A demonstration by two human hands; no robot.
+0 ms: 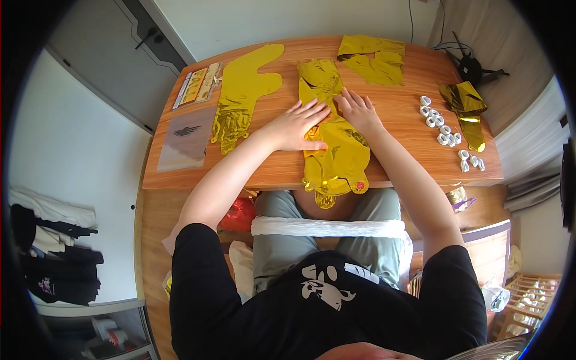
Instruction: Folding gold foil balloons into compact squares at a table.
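Note:
A flat gold foil balloon (337, 150) lies lengthwise on the wooden table in front of me, its near end hanging over the front edge. My left hand (300, 127) rests on its left side, palm down with fingers spread. Opposite it, my right hand (358, 112) presses on the foil's upper right side, fingers stretched out. Between the hands the foil looks creased. To the left lies another flat gold foil balloon (243, 84) with rounded lobes and a wrinkled near end.
Crumpled gold foil (375, 59) lies at the back. On the right are several small white ribbon rolls (433, 120), a folded gold foil piece (468, 111) and a black router (471, 69). A clear plastic sleeve (185, 141) and a flat packet (197, 85) lie at the left.

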